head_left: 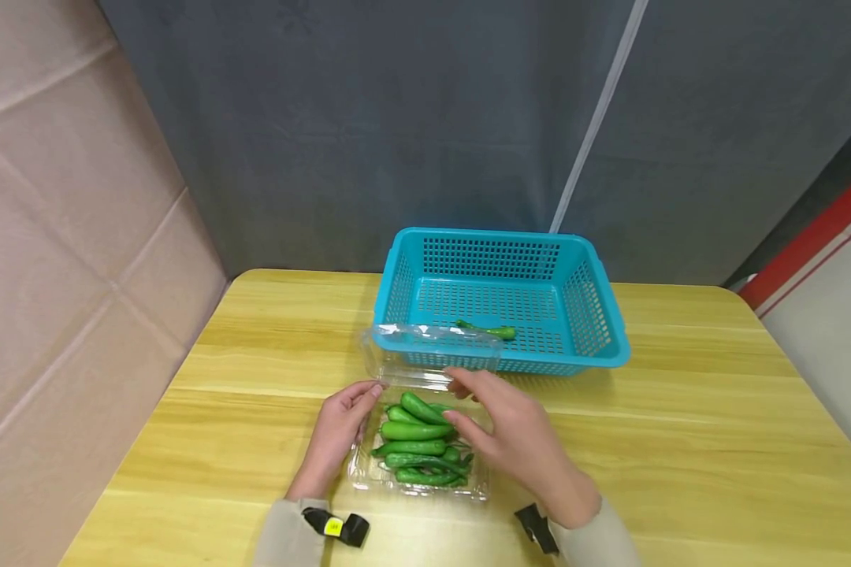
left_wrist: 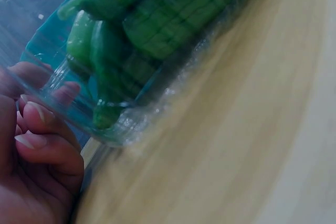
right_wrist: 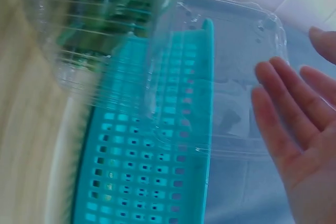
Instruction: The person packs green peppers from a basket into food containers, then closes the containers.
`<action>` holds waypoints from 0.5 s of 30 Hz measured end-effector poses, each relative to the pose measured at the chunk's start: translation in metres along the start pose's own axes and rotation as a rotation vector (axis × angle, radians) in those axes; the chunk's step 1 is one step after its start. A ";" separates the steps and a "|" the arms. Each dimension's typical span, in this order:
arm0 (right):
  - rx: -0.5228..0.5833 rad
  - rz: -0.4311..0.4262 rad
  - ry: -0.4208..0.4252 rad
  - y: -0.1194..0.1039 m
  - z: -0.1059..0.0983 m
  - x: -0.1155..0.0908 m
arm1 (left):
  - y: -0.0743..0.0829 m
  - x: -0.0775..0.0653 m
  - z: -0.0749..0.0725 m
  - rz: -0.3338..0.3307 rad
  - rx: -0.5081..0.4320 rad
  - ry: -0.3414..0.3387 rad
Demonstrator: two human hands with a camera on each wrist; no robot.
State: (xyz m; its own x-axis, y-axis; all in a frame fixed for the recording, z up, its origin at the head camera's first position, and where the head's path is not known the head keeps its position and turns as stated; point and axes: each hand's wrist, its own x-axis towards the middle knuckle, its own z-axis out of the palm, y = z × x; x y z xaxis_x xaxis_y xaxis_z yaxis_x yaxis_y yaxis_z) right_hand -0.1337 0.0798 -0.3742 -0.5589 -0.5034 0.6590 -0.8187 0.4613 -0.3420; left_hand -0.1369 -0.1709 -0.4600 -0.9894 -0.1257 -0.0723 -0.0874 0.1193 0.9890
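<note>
A clear plastic clamshell box point(head_left: 481, 487) lies on the table, its lid point(head_left: 390, 362) raised and leaning toward the basket. Several green peppers point(head_left: 413, 447) are piled inside it. My left hand point(head_left: 336, 425) pinches the box's left side near the hinge; in the left wrist view its curled fingers point(left_wrist: 39, 142) are at the clear wall. Over the box's right rear part is my right hand point(head_left: 507, 425), holding nothing. From the right wrist, this hand point(right_wrist: 310, 129) shows its fingers spread and fairly straight, beside the transparent lid point(right_wrist: 236, 87).
Behind the box stands a blue perforated basket point(head_left: 613, 315), its front rim partly seen through the lid. A green pepper point(head_left: 499, 333) lies in the basket. The wooden table point(head_left: 709, 425) meets a grey curtain point(head_left: 312, 157) at the back.
</note>
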 end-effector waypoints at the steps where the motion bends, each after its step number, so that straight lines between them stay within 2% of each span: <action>1: 0.006 0.003 0.012 -0.001 -0.002 0.001 | 0.000 0.000 0.000 -0.001 0.001 0.000; 7: 0.027 -0.005 0.087 0.000 -0.019 0.004 | 0.000 -0.001 0.000 -0.003 -0.001 -0.003; 15: 0.037 0.000 0.206 0.015 -0.038 0.001 | 0.001 0.000 0.000 0.001 -0.002 0.000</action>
State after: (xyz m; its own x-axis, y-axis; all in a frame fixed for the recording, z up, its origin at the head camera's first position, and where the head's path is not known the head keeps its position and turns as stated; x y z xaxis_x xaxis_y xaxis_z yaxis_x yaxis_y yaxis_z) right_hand -0.1416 0.1138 -0.3527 -0.5232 -0.3420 0.7806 -0.8252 0.4324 -0.3636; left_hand -0.1365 -0.1706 -0.4593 -0.9896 -0.1252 -0.0710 -0.0858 0.1173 0.9894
